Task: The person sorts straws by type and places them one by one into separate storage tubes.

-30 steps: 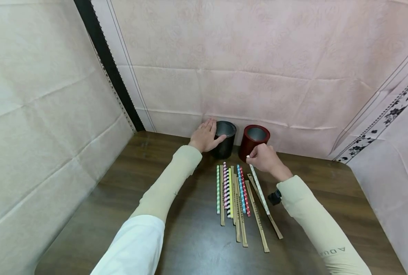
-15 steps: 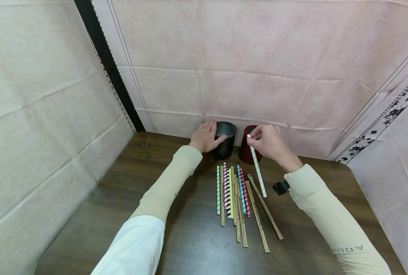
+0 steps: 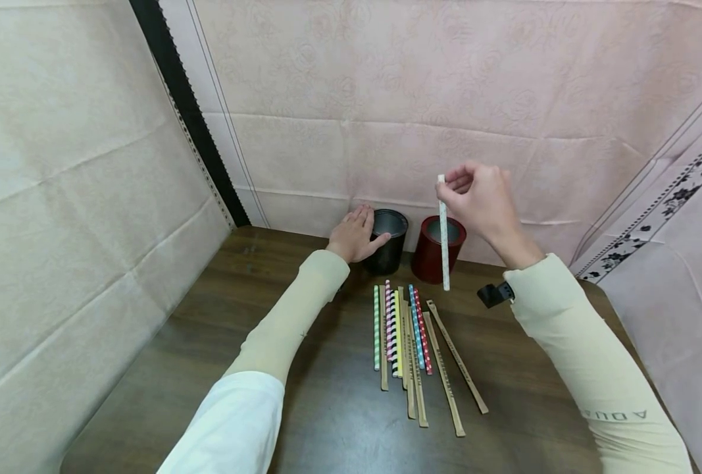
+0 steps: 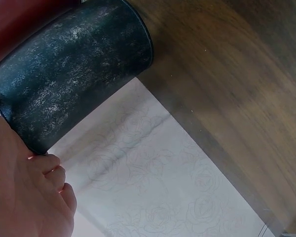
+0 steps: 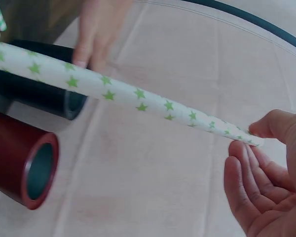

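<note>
My right hand (image 3: 482,201) pinches a white paper straw with green stars (image 5: 106,86) near its top end. The straw hangs almost upright and overlaps the red cup (image 3: 427,260) in the head view. Fingers spread, my left hand (image 3: 355,236) rests against the side and rim of the black cup (image 3: 386,253). In the left wrist view the dark, mottled wall of that cup (image 4: 74,69) shows beside the fingers. Both cups stand upright side by side at the back of the table, and their visible insides hold nothing.
In front of the cups lies a row of straws: green striped (image 3: 376,329), pink striped, yellow, blue (image 3: 416,329) and red dotted (image 3: 424,336). Several brown paper-wrapped sticks (image 3: 443,375) lie among and beside them. A cloth-covered wall (image 3: 303,131) rises right behind the cups.
My right hand has lifted the star-patterned straw off the other straws, up and to the right, and the straw has swung from slanted to nearly upright. The left hand stays at the black cup.
</note>
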`<action>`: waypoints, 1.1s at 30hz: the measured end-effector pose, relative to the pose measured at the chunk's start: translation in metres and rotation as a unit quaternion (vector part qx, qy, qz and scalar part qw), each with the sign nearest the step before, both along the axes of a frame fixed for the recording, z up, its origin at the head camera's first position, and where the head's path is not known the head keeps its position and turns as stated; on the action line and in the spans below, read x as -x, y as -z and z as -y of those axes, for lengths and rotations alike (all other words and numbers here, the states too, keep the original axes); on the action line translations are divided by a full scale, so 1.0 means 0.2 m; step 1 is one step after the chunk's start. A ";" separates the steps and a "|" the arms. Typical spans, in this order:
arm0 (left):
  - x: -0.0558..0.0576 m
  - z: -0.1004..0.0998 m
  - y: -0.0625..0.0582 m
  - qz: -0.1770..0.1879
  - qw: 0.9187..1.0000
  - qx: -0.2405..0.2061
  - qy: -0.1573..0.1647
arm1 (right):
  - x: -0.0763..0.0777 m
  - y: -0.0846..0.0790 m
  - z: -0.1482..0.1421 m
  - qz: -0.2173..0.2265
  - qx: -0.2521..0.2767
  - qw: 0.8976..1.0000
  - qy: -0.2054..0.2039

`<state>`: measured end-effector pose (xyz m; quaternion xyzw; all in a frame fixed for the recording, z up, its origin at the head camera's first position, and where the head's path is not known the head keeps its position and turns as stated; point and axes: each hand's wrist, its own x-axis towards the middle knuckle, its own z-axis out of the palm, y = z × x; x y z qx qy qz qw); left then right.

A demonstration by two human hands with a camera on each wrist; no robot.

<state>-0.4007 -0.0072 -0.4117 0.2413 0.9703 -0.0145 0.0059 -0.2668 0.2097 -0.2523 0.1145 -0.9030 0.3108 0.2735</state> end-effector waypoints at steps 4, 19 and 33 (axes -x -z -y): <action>0.01 0.00 0.00 0.002 1.000 0.007 -0.001 | 0.01 -0.06 0.03 -0.047 0.026 0.999 0.005; -0.05 0.01 -0.02 -0.007 1.000 -0.006 0.008 | 0.14 -0.08 0.13 -0.140 0.128 0.982 -0.020; -0.04 -0.04 -0.01 -0.011 1.000 0.006 0.007 | 0.27 0.11 0.15 -0.130 0.136 0.982 0.006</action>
